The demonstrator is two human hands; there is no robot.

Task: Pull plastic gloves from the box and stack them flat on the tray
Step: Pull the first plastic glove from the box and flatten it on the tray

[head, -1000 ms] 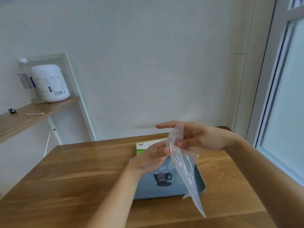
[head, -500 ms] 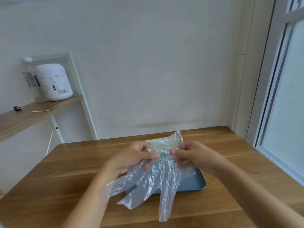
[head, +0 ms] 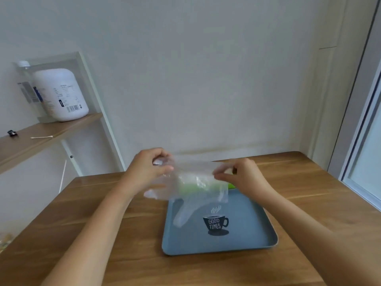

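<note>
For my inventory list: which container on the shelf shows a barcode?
The large white jug, low on its front; the clear bottle beside it shows none.

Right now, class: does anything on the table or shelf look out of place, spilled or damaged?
Nothing looks spilled or damaged. The plastic glove hangs wrinkled between the left hand and right hand, its tips drooping over the tray, not yet flat. A cotton swab lies loose on the shelf.

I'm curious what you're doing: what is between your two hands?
In the head view, a clear plastic glove stretches between the left hand and right hand, each pinching an edge, above the tray.
</note>
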